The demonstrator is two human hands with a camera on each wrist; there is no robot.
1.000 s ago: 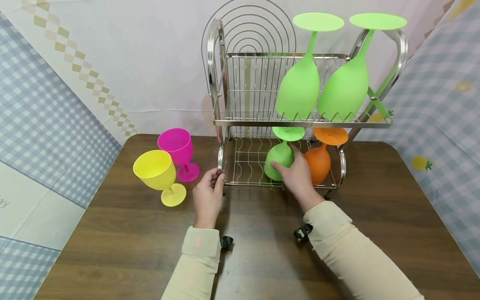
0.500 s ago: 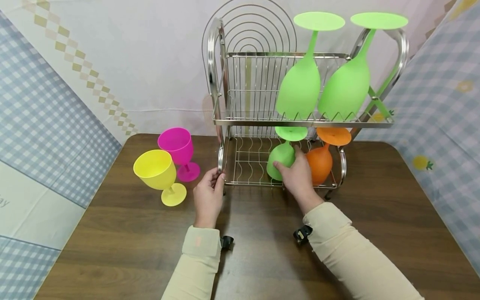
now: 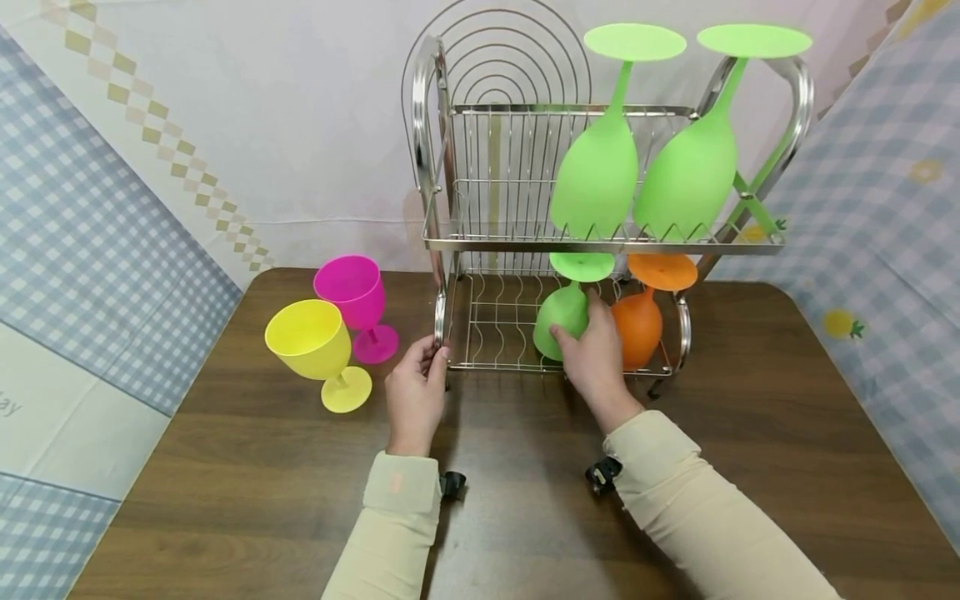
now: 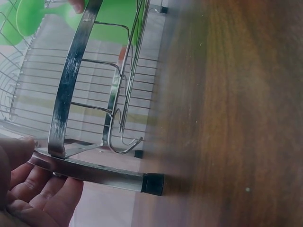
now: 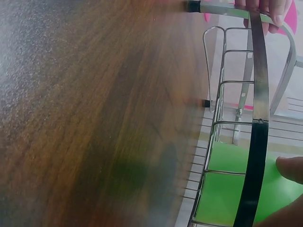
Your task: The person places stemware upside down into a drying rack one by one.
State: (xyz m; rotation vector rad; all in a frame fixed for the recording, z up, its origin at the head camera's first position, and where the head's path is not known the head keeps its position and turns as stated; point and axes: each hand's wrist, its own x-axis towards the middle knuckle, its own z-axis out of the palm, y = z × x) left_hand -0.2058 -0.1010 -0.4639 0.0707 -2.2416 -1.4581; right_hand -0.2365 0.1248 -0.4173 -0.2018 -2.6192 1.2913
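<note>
Green goblets (image 3: 552,310): 3 (right fingers (image 3: 597,310) clasp one) | orange (image 3: 637,329), yellow (image 3: 311,342), magenta (image 3: 360,300): 1 each | left fingers (image 3: 417,350) pinch rack (image 3: 517,246)

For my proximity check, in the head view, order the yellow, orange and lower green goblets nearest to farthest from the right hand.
1. Lower green goblet, gripped by the right hand
2. Orange goblet, just right of the hand
3. Yellow goblet, left of the rack

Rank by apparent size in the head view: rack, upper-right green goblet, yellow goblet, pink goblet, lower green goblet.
1. Rack
2. Upper-right green goblet
3. Yellow goblet
Too close to rank: pink goblet, lower green goblet (partly behind the right hand).
</note>
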